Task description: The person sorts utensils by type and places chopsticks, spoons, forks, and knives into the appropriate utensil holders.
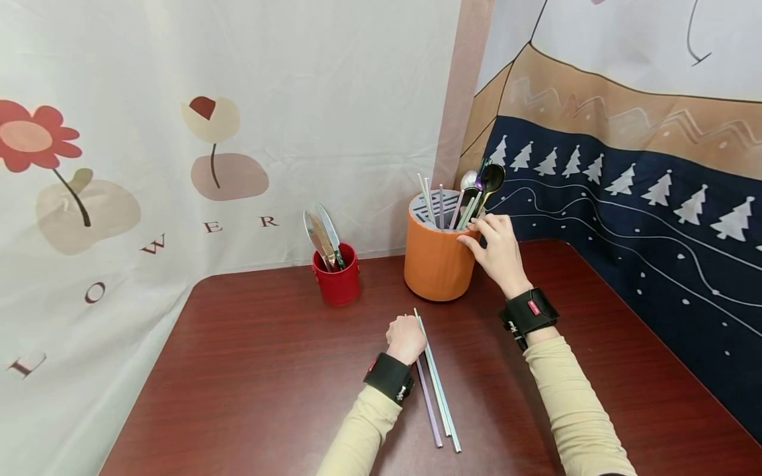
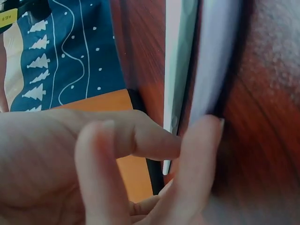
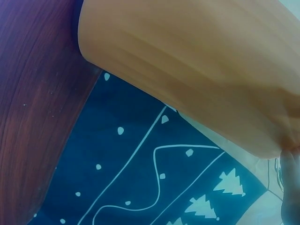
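Note:
On the table lie several pale chopsticks (image 1: 439, 387), green-white and purple. My left hand (image 1: 406, 338) is down over their upper ends, fingers bent. Seen from the left wrist, its fingertips hold the purple chopstick (image 2: 213, 61), whose end is hidden behind them; a pale green chopstick (image 2: 178, 70) lies beside it. My right hand (image 1: 497, 254) grips the rim of an orange utensil holder (image 1: 437, 264), thumb against the outer wall and fingers over the edge. More chopsticks (image 1: 427, 198) and spoons (image 1: 491, 178) stand upright in the holder's slotted grey top.
Left of the holder, a small red cup (image 1: 338, 284) holds several knives (image 1: 327, 231). The dark red-brown table (image 1: 268, 370) meets a pale printed curtain (image 1: 333, 132) at the back and a blue tree-patterned one (image 1: 655, 251) on the right.

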A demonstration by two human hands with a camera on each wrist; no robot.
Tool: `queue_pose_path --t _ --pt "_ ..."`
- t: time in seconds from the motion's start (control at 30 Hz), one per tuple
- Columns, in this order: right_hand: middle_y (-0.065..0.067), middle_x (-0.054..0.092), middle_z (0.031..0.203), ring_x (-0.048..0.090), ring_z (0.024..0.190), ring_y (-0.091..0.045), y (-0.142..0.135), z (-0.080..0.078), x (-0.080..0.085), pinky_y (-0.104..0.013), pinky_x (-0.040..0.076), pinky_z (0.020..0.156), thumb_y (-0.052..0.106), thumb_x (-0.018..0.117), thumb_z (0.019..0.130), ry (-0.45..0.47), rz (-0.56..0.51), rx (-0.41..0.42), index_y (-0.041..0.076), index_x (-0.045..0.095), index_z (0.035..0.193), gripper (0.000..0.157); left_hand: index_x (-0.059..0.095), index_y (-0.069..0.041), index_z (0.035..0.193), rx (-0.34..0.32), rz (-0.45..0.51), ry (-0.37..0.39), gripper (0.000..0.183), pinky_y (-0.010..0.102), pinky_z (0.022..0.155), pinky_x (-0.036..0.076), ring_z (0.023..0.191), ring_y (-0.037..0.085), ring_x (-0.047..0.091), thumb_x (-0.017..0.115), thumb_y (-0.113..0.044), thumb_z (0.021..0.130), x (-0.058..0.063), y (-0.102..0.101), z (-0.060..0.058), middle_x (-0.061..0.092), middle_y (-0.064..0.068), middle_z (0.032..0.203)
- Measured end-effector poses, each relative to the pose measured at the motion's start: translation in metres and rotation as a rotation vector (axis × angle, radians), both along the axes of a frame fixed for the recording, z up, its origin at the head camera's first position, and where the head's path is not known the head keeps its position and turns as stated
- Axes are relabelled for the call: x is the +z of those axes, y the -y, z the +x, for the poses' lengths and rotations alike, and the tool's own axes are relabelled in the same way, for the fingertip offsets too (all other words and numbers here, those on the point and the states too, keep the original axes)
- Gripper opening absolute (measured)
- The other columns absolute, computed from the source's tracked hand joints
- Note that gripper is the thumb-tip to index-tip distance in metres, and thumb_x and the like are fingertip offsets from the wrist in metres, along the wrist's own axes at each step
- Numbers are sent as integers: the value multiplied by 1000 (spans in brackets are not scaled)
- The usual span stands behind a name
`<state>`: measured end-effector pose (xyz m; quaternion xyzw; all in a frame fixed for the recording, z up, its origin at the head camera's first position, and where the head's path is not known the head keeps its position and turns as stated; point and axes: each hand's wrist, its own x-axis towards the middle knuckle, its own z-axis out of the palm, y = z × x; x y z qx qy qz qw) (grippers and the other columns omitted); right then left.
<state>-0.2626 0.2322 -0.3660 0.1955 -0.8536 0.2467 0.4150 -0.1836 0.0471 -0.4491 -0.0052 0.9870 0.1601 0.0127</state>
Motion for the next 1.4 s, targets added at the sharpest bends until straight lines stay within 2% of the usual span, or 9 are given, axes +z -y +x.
queue_pose_path --t 0.2,0.37,0.5,0.6,0.77,1.0,1.2,1.3,1.4 --pt "-16 63 98 47 97 -34 0 0 -1 -44 44 81 19 78 76 0 7 -7 0 66 89 26 68 -3 75 -30 59 -14 14 39 52 54 69 33 67 61 -14 80 -2 8 -2 70 18 80" --pt "-16 63 99 47 97 -34 0 1 -1 -44 45 81 20 77 77 5 2 -6 0 66 90 26 64 -8 62 -33 123 32 16 37 50 51 64 31 66 62 -11 78 7 17 -5 68 14 71" --pt "-16 62 99 47 97 -34 0 1 0 -44 45 81 21 77 77 6 1 -4 0 66 90 27 63 -1 76 -18 156 34 11 40 54 52 72 33 66 63 -12 79 20 22 -7 68 16 80" --pt "-16 62 98 47 96 -35 0 1 0 -44 45 81 20 77 77 5 1 -2 0 66 89 26 59 2 91 1 175 1 20 43 60 54 78 35 67 64 -15 82 31 25 -6 67 19 89" --pt "-16 62 98 47 97 -34 0 0 -1 -44 45 81 20 77 77 12 2 -14 0 66 90 26 55 0 93 3 198 -131 22 44 55 53 73 37 66 65 -16 84 50 28 -1 67 20 84" --pt "-17 62 99 48 98 -36 1 0 -1 -44 45 81 20 78 76 13 -5 -11 -1 67 90 27 50 -7 87 -48 232 -356 13 33 43 45 56 30 61 61 -13 87 73 29 6 61 11 65" --pt "-17 62 98 48 98 -36 0 -1 -2 -44 45 82 20 77 77 17 -2 -12 -1 67 90 28 55 -8 96 -82 295 -479 11 26 42 41 55 23 60 61 -15 89 97 29 11 66 5 70" --pt "-17 62 98 48 97 -36 0 -2 -2 -44 45 81 20 77 77 17 0 -14 -1 66 90 27 59 -7 101 -100 343 -537 14 26 44 43 56 21 60 60 -15 90 110 29 13 69 5 75" --pt "-17 62 98 48 97 -36 0 -2 -2 -44 44 81 19 77 77 15 2 -15 -1 66 90 27 61 -6 105 -116 388 -628 17 28 49 49 60 21 63 59 -16 91 123 30 14 71 5 81"
